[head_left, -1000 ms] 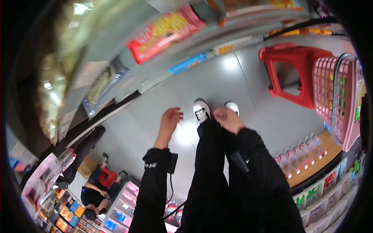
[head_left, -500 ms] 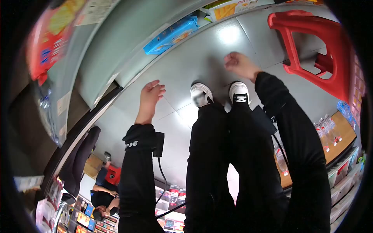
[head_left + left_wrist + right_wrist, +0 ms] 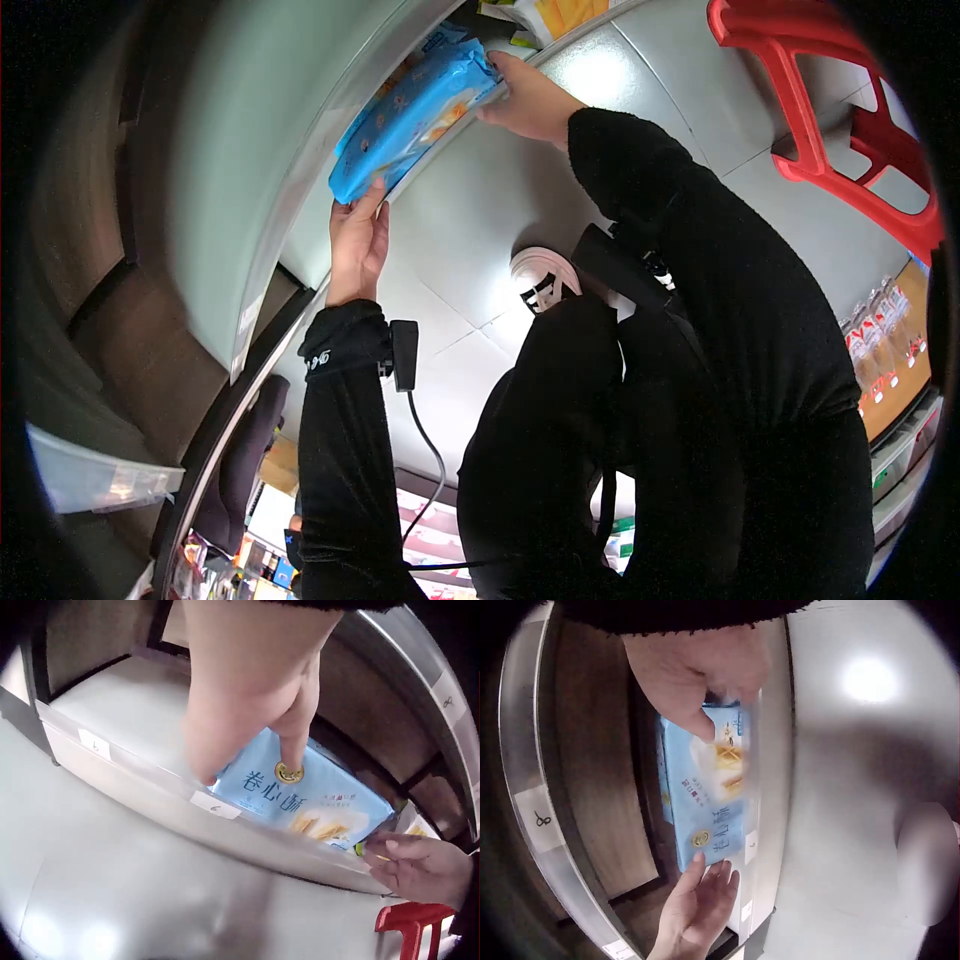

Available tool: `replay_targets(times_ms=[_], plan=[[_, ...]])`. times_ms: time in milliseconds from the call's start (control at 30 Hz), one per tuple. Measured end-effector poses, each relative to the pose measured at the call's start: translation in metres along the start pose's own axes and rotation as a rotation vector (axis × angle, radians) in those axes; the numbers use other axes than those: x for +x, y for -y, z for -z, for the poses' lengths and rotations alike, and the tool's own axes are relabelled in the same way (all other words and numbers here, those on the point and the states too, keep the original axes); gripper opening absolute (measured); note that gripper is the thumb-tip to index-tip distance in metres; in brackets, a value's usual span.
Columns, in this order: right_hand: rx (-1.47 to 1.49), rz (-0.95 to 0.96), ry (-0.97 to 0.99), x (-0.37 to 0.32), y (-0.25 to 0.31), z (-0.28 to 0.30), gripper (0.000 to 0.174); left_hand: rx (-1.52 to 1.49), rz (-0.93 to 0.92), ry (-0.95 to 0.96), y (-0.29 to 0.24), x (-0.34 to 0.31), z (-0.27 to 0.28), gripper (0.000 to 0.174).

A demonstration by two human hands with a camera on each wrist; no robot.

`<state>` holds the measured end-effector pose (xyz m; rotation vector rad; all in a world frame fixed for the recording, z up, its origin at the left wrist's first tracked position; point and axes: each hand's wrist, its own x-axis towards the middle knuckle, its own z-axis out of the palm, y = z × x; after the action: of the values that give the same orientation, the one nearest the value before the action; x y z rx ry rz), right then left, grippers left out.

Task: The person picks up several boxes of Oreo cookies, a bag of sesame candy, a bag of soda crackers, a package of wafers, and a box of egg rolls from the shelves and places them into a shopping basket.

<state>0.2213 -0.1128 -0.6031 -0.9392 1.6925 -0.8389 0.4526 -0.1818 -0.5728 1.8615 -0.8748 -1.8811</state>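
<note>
A light-blue snack packet (image 3: 410, 125) with pictures of rolled biscuits lies along the front of the lowest shelf. My left hand (image 3: 359, 246) grips its near end; in the left wrist view the thumb lies on the printed face of the packet (image 3: 262, 787), beside the round logo. At the far end my right hand (image 3: 538, 103) pinches the packet, and in the right wrist view its thumb rests on the face of the packet (image 3: 682, 776). The other fingers of the right hand (image 3: 697, 667) are partly hidden around the end. More blue packaging shows behind this packet.
The shelf's front edge (image 3: 150, 776) carries price tags, with another shelf edge (image 3: 525, 765) above. A yellow-and-white packet (image 3: 560, 18) sits farther along the low shelf. A red stool (image 3: 800, 110) stands on the tiled floor to the right, near bottles (image 3: 885, 335) on a wooden surface.
Both hands have moved from over the floor to the blue packet and taken hold of its two ends. The head view has shifted closer to the low shelf.
</note>
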Motion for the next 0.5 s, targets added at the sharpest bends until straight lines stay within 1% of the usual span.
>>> replay_targets(times_ms=[33,100,133,167,200,233,300,333,367,400,467,500], plan=[[0.004,0.001,-0.006,0.001,0.001,0.000,0.061,-0.047,0.000,-0.029,0.002,0.002,-0.001,0.031],[0.072,-0.079,-0.036,0.000,0.006,0.000,0.036,-0.040,0.011,-0.037,0.003,0.004,-0.001,0.030],[0.073,-0.073,-0.036,-0.001,0.008,-0.001,0.036,-0.037,0.026,-0.049,0.003,0.004,0.000,0.029],[-0.019,-0.034,-0.040,-0.002,0.009,0.000,0.041,-0.038,0.034,-0.045,0.003,0.004,0.001,0.026],[-0.111,0.004,-0.044,-0.005,0.010,0.000,0.046,-0.038,0.031,-0.047,0.003,0.003,0.002,0.026],[-0.111,0.004,-0.042,-0.008,0.012,0.001,0.046,-0.013,0.015,-0.050,0.001,-0.001,0.001,0.024],[-0.087,0.072,-0.157,-0.019,0.018,0.003,0.037,0.012,0.007,-0.056,-0.002,-0.013,-0.001,0.023],[-0.086,0.072,-0.151,-0.027,0.020,0.005,0.037,-0.001,-0.044,-0.058,-0.004,-0.023,-0.003,0.021],[-0.070,0.144,-0.172,-0.035,0.022,0.008,0.033,-0.014,-0.099,-0.061,-0.006,-0.032,-0.003,0.020],[-0.049,0.222,-0.192,-0.043,0.025,0.012,0.029,-0.014,-0.106,-0.072,-0.006,-0.043,-0.001,0.020],[-0.012,0.334,-0.215,-0.065,0.036,0.019,0.023,-0.124,-0.239,0.073,-0.006,-0.067,0.008,0.021],[0.031,0.258,-0.178,-0.079,0.044,0.023,0.021,-0.141,-0.247,0.078,-0.007,-0.080,0.013,0.023]])
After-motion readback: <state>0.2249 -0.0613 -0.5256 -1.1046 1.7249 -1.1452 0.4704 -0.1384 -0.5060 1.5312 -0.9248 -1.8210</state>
